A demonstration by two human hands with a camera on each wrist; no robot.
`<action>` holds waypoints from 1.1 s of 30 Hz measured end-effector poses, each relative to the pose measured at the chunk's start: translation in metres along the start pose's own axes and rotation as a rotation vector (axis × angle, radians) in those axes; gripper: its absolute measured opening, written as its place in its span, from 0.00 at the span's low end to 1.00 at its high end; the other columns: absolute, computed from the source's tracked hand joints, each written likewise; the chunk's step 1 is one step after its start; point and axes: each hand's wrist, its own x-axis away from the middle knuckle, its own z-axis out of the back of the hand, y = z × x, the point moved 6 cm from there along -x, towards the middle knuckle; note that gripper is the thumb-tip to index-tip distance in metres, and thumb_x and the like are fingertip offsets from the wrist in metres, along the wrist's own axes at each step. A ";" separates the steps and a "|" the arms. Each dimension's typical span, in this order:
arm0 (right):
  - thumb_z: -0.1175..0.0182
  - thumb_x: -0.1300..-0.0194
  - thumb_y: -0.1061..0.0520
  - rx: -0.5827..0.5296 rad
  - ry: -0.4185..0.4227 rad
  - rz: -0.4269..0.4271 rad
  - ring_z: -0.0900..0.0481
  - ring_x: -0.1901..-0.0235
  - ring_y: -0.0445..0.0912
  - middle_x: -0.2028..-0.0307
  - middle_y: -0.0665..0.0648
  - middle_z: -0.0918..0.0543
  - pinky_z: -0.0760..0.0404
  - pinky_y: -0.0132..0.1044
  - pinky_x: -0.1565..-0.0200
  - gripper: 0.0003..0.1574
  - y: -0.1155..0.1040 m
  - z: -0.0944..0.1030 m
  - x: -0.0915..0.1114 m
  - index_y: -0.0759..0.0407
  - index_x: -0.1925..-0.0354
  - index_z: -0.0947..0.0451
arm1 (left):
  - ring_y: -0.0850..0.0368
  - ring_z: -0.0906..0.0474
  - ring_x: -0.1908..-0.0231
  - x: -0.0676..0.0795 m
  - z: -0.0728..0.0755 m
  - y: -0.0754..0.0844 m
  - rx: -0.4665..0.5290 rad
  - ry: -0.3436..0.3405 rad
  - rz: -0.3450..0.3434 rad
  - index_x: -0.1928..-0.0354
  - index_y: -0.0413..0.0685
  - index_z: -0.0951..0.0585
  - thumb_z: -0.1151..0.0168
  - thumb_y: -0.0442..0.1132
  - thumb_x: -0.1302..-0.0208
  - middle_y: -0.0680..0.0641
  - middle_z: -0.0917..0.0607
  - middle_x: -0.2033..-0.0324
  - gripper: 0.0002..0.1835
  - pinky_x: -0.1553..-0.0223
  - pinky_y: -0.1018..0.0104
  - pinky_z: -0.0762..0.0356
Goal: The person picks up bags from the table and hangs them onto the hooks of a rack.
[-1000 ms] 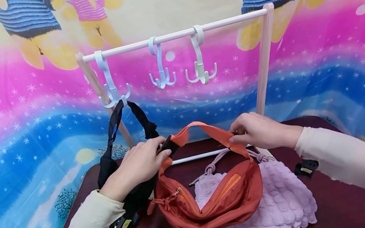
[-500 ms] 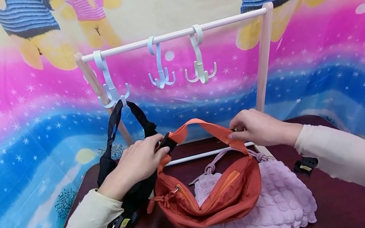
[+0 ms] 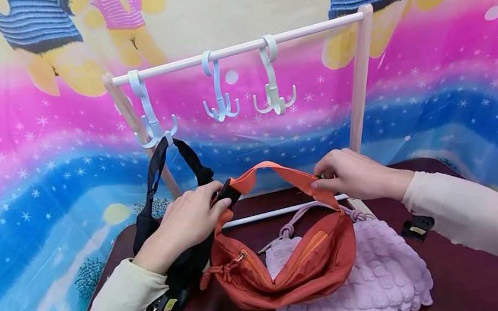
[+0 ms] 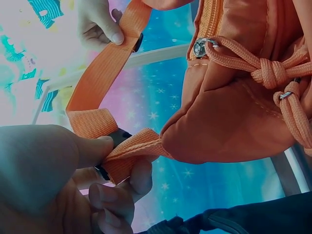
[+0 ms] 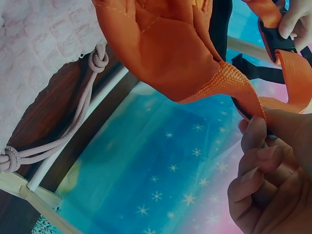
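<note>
An orange waist bag (image 3: pixel 297 286) hangs by its strap (image 3: pixel 263 167) between my two hands, its zip side sagging in a V. My left hand (image 3: pixel 189 216) pinches the strap at the black buckle (image 4: pixel 117 139), thumb on top and fingers beneath. On the other side my right hand (image 3: pixel 352 176) pinches the strap near its join with the bag; the right wrist view shows the thumb and forefinger on the webbing (image 5: pixel 243 92). A knotted cord pull (image 4: pixel 270 73) dangles from the zip. Behind the orange bag a pink quilted bag (image 3: pixel 390 275) lies on the table.
A rack with a pale bar (image 3: pixel 312 29) stands at the back. From it hang a left hook (image 3: pixel 147 106), a middle hook (image 3: pixel 219 94) and a right hook (image 3: pixel 272 84). A black bag's strap (image 3: pixel 156 166) loops over the left hook. The table (image 3: pixel 469 272) is dark red.
The orange bag has risen slightly, and both hands have moved up a little with it. Both grips look the same. The pink bag and the hooks stay in place.
</note>
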 end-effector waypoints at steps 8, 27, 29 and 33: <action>0.35 0.31 0.56 0.011 0.028 -0.013 0.28 0.81 0.40 0.77 0.47 0.16 0.34 0.32 0.80 0.08 0.000 -0.001 -0.001 0.57 0.57 0.12 | 0.57 0.27 0.80 0.002 0.002 0.000 -0.003 0.023 -0.004 0.47 0.55 0.22 0.44 0.51 0.24 0.51 0.22 0.77 0.12 0.79 0.63 0.34; 0.35 0.31 0.56 0.020 0.073 -0.003 0.25 0.80 0.40 0.76 0.47 0.15 0.32 0.34 0.79 0.07 -0.001 0.004 -0.002 0.55 0.58 0.11 | 0.56 0.28 0.82 0.002 0.008 0.002 0.002 0.051 -0.008 0.44 0.54 0.23 0.45 0.51 0.24 0.50 0.22 0.76 0.14 0.82 0.63 0.35; 0.35 0.31 0.56 0.029 0.074 0.000 0.25 0.80 0.40 0.76 0.47 0.15 0.31 0.34 0.79 0.07 -0.002 0.005 -0.003 0.55 0.58 0.11 | 0.56 0.28 0.82 0.001 0.008 0.002 0.001 0.051 -0.011 0.44 0.54 0.23 0.45 0.51 0.24 0.50 0.22 0.76 0.14 0.82 0.63 0.35; 0.35 0.31 0.56 0.041 0.076 0.000 0.25 0.80 0.40 0.76 0.47 0.15 0.30 0.34 0.78 0.07 -0.002 0.006 -0.004 0.55 0.58 0.11 | 0.56 0.28 0.82 0.001 0.009 0.002 0.000 0.055 -0.010 0.43 0.54 0.23 0.45 0.51 0.24 0.50 0.22 0.75 0.15 0.82 0.63 0.35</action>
